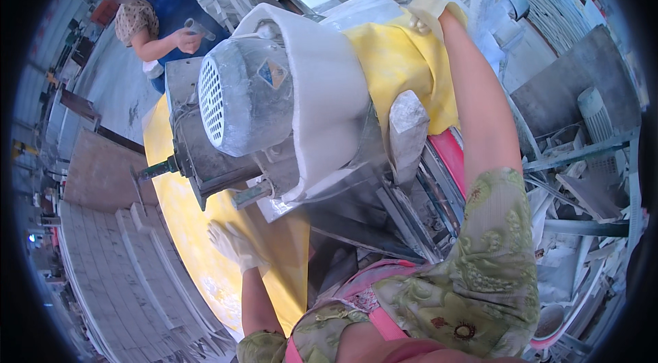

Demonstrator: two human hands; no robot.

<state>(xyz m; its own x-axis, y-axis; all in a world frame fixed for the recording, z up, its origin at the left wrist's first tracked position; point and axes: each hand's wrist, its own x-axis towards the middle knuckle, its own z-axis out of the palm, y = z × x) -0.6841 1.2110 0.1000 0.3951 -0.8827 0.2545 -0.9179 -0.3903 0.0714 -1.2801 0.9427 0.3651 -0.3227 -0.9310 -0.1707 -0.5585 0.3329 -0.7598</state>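
My left hand (234, 245), in a pale glove, lies with fingers spread on a yellow sheet (284, 274) below the motor. At the far side my right hand (426, 12), also gloved, has its fingers curled onto a yellow cover (391, 48), closed on its material. Between my hands stands a dusty grey electric motor (250, 96) with a round vented end. A thick off-white pad (327, 89) wraps around the machine beside the motor. Whether the two yellow pieces join behind the machine is hidden.
A person in a blue apron (175, 17) stands at the far left, holding a grey tube-like thing (199, 29). Stacked pale slabs (130, 260) lie to the left. A whitish block (408, 127) sits by the cover. Metal frames (582, 157) and scrap fill the right.
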